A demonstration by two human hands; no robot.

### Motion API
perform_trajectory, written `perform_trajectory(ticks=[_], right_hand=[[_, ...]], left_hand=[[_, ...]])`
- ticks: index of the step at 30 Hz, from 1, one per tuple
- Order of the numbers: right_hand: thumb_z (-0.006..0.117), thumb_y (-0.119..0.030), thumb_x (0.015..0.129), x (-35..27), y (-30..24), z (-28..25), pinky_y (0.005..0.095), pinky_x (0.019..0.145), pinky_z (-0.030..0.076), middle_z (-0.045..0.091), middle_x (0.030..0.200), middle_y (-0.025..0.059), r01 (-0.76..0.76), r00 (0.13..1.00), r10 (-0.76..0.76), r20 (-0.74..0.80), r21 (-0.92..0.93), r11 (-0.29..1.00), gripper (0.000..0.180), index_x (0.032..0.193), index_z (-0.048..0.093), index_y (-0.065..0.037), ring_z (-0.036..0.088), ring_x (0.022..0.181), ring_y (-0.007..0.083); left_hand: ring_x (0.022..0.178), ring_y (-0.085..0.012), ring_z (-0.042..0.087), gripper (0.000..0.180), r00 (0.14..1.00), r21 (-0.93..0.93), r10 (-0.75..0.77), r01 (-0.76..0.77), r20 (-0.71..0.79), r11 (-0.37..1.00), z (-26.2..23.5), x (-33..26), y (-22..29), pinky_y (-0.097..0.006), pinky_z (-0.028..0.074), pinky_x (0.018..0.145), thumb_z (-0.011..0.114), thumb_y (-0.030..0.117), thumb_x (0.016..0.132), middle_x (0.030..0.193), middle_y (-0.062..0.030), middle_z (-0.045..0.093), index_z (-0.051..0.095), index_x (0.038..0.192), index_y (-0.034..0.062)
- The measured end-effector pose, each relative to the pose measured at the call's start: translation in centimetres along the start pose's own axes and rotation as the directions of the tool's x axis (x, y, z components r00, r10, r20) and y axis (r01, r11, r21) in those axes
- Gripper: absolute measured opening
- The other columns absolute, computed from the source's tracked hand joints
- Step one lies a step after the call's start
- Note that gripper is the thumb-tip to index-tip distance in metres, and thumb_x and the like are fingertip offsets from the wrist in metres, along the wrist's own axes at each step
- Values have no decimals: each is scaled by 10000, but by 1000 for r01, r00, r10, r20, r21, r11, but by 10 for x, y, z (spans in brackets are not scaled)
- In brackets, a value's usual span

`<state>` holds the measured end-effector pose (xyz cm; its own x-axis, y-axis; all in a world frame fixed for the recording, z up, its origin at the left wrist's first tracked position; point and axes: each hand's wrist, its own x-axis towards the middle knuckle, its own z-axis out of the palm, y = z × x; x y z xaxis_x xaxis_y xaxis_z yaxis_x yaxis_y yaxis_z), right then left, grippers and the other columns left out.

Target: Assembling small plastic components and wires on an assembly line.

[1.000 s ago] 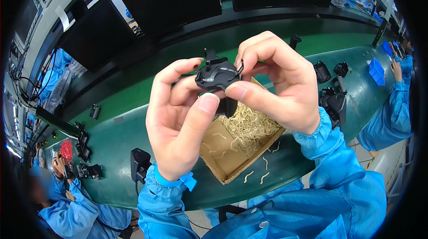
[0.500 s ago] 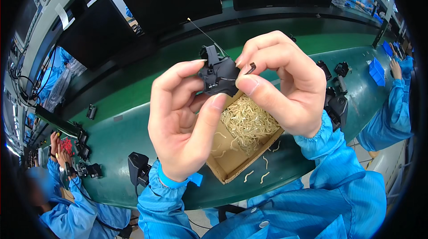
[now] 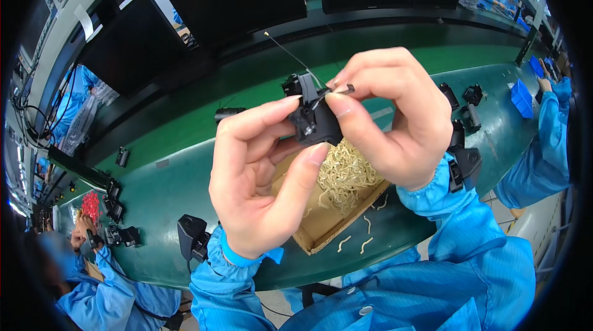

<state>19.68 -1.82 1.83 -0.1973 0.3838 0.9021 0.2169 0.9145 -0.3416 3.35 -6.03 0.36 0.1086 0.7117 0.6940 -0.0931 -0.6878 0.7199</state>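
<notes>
My left hand (image 3: 256, 183) grips a small black plastic housing (image 3: 322, 124) between thumb and fingers, above the table. A thin dark wire (image 3: 289, 53) with a pale tip sticks up from the housing. Pinched in my right hand (image 3: 398, 118) is a small dark strip (image 3: 350, 89), whose hooked end shows past the fingertips. The strip lies close to the housing's upper right side; the fingers hide whether it is fastened there. Below both hands sits a cardboard box (image 3: 314, 244) holding a heap of pale, short, bent strips (image 3: 347, 176).
Several loose pale strips (image 3: 367, 245) lie beside the box. Black housings stand left (image 3: 193, 235) and right (image 3: 467, 164) of my arms. A blue tray (image 3: 522, 99) is far right. Co-workers in blue sit at left (image 3: 117, 294) and right (image 3: 537, 158). Dark monitors (image 3: 235, 4) line the back.
The housing has shifted slightly right and down and turned in my left hand. The strip in my right hand now lies flatter, nearer the housing's top. The left co-worker's hands have moved.
</notes>
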Motion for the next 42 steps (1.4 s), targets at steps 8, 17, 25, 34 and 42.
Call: perform_trajectory(ticks=[8, 17, 25, 34, 42], right_hand=[[636, 52, 717, -1, -5, 3, 271, 646, 482, 608, 854, 153, -64, 998, 64, -24, -8, 998, 136, 802, 538, 10, 596, 724, 177], [623, 37, 722, 4, -2, -3, 268, 665, 480, 594, 871, 152, 63, 998, -59, 30, -161, 985, 127, 796, 522, 13, 591, 757, 165], [628, -15, 769, -1, -4, 4, 247, 723, 501, 544, 978, 134, -222, 963, 204, 177, 94, 970, 152, 848, 503, 21, 576, 795, 120], [789, -206, 712, -6, -4, 5, 296, 808, 490, 419, 1155, 196, -142, 962, 104, 253, 135, 981, 490, 983, 434, -4, 523, 1018, 205], [814, -305, 642, -8, 2, 10, 350, 841, 509, 408, 1184, 220, 59, 974, -71, 214, 58, 997, 554, 956, 448, -32, 524, 1075, 280]], left_hand=[[1027, -222, 576, 389, 999, 49, 26, -24, -43, 998, 3, -3, 0, -325, 491, 897, 589, -108, 788, 1094, -184, 527, 400, 1125, -74], [1005, -206, 579, 380, 999, 21, -21, 22, -23, 1000, 5, 0, 2, -313, 484, 882, 584, -107, 782, 1081, -186, 528, 398, 1112, -70], [1010, -187, 519, 386, 989, -49, -53, 46, -141, 998, -1, -6, 4, -312, 399, 918, 503, -101, 757, 1078, -155, 504, 384, 1119, -35], [1006, -199, 518, 441, 972, -80, -103, 88, -213, 993, 6, -2, 19, -297, 402, 913, 484, 47, 760, 1137, -177, 462, 384, 1180, -43], [1015, -192, 508, 409, 965, -139, -148, 120, -216, 983, 12, -4, 25, -292, 405, 920, 478, 98, 803, 1105, -153, 477, 384, 1173, -48]])
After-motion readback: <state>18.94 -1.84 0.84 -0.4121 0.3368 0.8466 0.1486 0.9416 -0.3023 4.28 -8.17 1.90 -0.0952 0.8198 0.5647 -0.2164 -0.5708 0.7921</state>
